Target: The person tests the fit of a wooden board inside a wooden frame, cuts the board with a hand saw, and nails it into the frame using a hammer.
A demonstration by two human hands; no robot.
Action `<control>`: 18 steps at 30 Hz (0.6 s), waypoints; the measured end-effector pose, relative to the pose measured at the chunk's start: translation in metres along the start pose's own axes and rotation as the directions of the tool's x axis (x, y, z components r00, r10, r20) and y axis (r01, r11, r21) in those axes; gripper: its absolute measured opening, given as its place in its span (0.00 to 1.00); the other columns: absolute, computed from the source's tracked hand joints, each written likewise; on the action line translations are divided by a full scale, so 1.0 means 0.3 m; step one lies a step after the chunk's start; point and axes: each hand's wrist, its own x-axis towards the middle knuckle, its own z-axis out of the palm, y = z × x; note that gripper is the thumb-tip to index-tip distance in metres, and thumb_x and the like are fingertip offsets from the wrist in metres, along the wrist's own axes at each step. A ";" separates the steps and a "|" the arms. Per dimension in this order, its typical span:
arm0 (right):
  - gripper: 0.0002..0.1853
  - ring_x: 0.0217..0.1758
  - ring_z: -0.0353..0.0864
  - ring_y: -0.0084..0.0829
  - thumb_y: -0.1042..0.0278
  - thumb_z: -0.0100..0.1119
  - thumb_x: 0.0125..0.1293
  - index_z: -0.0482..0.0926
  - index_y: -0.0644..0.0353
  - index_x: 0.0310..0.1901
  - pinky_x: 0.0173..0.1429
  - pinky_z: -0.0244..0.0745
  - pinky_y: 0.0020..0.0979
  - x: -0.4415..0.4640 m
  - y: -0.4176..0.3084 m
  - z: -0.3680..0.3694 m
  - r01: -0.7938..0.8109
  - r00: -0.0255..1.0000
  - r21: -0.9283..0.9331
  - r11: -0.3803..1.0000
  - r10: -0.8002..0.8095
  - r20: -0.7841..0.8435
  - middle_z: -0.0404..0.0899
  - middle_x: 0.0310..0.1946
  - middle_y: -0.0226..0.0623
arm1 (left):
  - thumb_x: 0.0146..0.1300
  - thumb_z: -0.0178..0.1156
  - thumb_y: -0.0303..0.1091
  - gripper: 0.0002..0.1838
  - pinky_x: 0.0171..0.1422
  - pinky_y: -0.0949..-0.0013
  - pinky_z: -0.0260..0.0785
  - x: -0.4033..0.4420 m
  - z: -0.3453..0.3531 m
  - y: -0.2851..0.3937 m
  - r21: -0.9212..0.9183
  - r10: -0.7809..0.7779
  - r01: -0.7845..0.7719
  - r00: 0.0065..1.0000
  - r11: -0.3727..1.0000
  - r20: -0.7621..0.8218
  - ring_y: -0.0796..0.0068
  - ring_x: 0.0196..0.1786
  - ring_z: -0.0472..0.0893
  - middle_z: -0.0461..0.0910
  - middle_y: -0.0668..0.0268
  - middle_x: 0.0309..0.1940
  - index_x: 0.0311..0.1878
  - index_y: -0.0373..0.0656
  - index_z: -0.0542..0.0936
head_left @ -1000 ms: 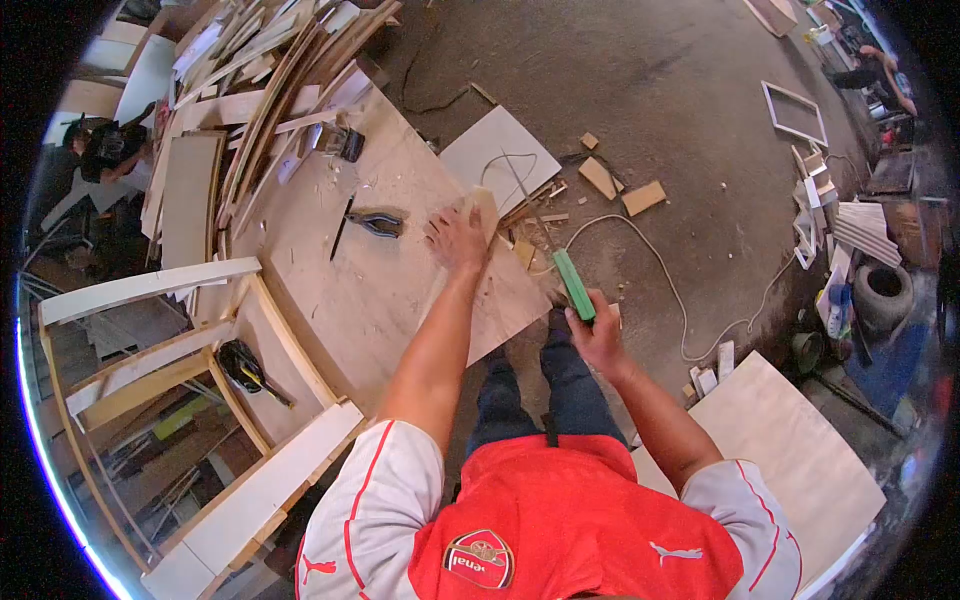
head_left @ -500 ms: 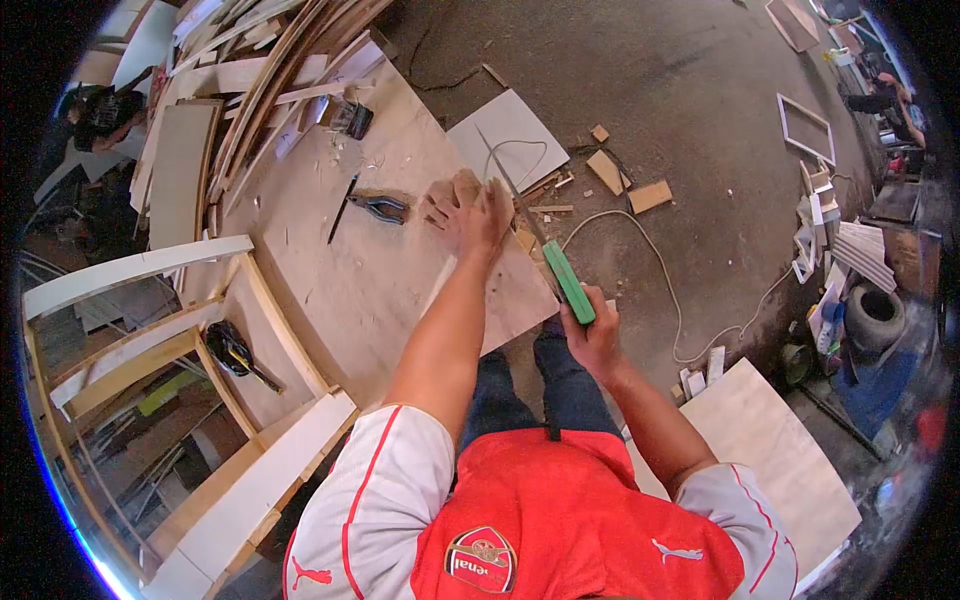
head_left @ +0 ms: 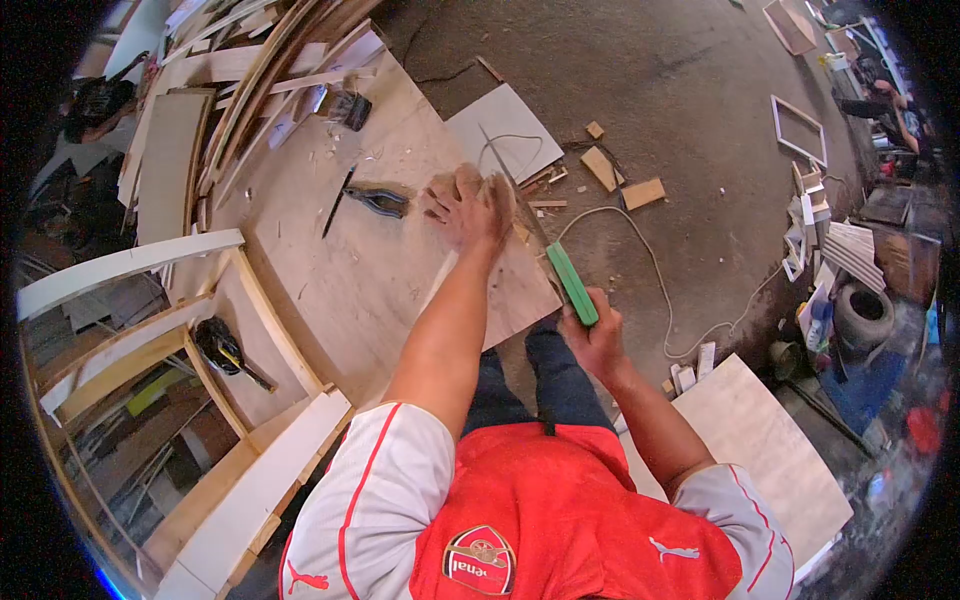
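Observation:
My right hand (head_left: 598, 335) is wrapped round the green handle of a handsaw (head_left: 571, 285). Its thin blade points away from me, along the table's right edge and close by my left hand. My left hand (head_left: 470, 212) presses down near that edge, fingers spread. Beneath the left forearm a pale wood strip (head_left: 440, 277) shows in part; how far it runs under the palm is hidden. To the left of that hand lie pliers (head_left: 380, 202) with dark handles and a slim black pen or pencil (head_left: 338, 203), both on the plywood tabletop (head_left: 320, 270).
Long wood strips (head_left: 255, 85) are piled at the back left. A curved wooden frame (head_left: 245, 420) stands at left. A white board (head_left: 510, 130), wood offcuts (head_left: 642, 194) and a pale cable (head_left: 660, 270) lie on the floor. Other people are at the far edges.
The view has shifted slightly, so the surroundings sit a little further left. The saw handle has moved only slightly. My left hand stays in place on the table.

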 end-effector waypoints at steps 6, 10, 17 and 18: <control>0.12 0.34 0.87 0.55 0.71 0.65 0.70 0.77 0.62 0.52 0.36 0.79 0.44 0.003 -0.003 -0.009 0.045 0.999 -0.023 0.999 -0.045 0.008 0.82 0.29 0.50 | 0.71 0.46 0.72 0.39 0.81 0.30 0.40 -0.001 0.026 -0.007 0.026 0.001 0.000 0.999 1.000 -0.041 0.36 0.84 0.45 0.52 0.49 0.83 0.80 0.66 0.63; 0.13 0.33 0.87 0.55 0.71 0.66 0.69 0.77 0.62 0.52 0.35 0.79 0.44 0.008 -0.004 -0.029 0.010 0.999 0.002 1.000 -0.010 0.048 0.82 0.30 0.51 | 0.73 0.41 0.72 0.39 0.83 0.32 0.39 -0.004 -0.003 -0.002 0.057 -0.004 0.003 1.000 0.998 0.002 0.36 0.84 0.44 0.52 0.47 0.82 0.81 0.64 0.62; 0.12 0.34 0.87 0.55 0.69 0.65 0.70 0.76 0.61 0.51 0.37 0.80 0.45 0.028 -0.028 -0.035 0.053 0.997 -0.027 0.998 -0.052 0.058 0.82 0.30 0.52 | 0.73 0.42 0.71 0.39 0.83 0.32 0.38 -0.003 -0.042 0.011 0.037 0.008 -0.008 1.000 0.999 0.002 0.36 0.84 0.46 0.53 0.47 0.82 0.81 0.64 0.63; 0.12 0.35 0.88 0.55 0.69 0.65 0.70 0.76 0.62 0.51 0.37 0.80 0.45 0.033 -0.035 -0.033 0.038 0.997 -0.029 0.999 -0.036 0.066 0.82 0.31 0.52 | 0.73 0.42 0.71 0.39 0.83 0.33 0.38 -0.004 -0.051 0.014 0.029 0.010 -0.010 1.000 1.000 0.005 0.36 0.84 0.45 0.53 0.47 0.82 0.81 0.64 0.62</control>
